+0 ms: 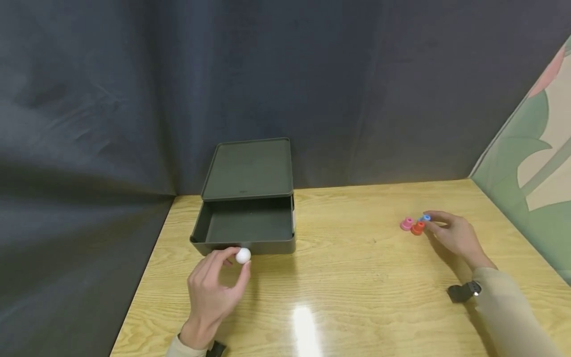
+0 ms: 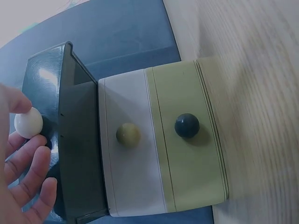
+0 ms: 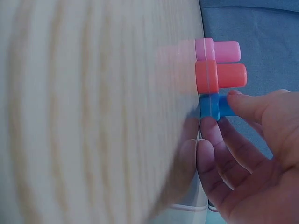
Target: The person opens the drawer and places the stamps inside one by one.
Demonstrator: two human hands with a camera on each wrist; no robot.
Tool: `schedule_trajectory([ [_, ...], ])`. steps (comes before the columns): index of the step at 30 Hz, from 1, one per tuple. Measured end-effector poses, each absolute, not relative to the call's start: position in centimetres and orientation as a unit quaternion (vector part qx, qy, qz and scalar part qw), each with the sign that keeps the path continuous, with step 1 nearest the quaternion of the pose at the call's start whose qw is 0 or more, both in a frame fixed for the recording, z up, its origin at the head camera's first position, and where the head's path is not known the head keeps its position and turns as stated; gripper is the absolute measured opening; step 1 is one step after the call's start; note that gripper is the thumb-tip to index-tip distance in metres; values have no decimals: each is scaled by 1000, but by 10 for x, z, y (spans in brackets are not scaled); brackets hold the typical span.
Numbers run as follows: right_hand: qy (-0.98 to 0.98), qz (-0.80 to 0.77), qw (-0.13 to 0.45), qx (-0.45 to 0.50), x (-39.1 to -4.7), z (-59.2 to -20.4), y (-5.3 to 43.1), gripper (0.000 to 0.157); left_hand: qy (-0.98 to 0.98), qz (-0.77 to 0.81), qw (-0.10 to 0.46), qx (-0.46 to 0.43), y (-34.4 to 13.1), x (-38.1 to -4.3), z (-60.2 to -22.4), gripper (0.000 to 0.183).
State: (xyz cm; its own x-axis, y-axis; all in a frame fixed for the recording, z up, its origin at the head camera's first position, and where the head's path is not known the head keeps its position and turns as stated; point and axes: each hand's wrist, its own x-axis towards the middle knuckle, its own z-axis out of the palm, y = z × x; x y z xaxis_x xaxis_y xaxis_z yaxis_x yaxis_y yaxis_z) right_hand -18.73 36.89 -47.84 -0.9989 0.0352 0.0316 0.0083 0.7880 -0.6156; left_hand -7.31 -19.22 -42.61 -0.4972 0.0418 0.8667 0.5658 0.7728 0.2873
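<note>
My left hand (image 1: 214,287) pinches a round white knob (image 1: 243,255) between thumb and finger, on the front of a dark green drawer (image 1: 267,246). That drawer stands pulled out from a small chest of drawers (image 1: 250,168); its visible inside holds nothing. On the right of the table, my right hand (image 1: 455,238) has thumb and fingers on a small blue plastic piece (image 3: 210,107), shaped like a stamp with a broad base and narrower stem. A red piece (image 3: 229,75) and a pink piece (image 3: 226,50) of like shape stand upright close beside it.
Below the dark drawer are a white drawer (image 2: 131,182) with an olive knob (image 2: 128,135) and a light green drawer (image 2: 191,172) with a dark knob (image 2: 187,125). A dark curtain (image 1: 312,94) hangs behind the wooden table (image 1: 357,277). Patterned fabric (image 1: 526,173) borders the right.
</note>
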Motion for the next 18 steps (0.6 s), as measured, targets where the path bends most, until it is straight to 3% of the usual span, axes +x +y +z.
schedule_trajectory([
  [3,-945,328,16,-8,-188,-478,368,51,-811,-280,477,-189,-195,-73,-424,34],
  [10,-939,339,31,-37,-182,-471,373,56,-722,-360,577,-126,-211,-85,-401,39],
  [12,-936,347,46,-49,-181,-465,373,57,-714,-400,564,-108,-219,-90,-393,32],
  [18,-919,376,103,-63,-179,-446,360,59,-725,-510,456,-86,-239,-104,-378,24],
])
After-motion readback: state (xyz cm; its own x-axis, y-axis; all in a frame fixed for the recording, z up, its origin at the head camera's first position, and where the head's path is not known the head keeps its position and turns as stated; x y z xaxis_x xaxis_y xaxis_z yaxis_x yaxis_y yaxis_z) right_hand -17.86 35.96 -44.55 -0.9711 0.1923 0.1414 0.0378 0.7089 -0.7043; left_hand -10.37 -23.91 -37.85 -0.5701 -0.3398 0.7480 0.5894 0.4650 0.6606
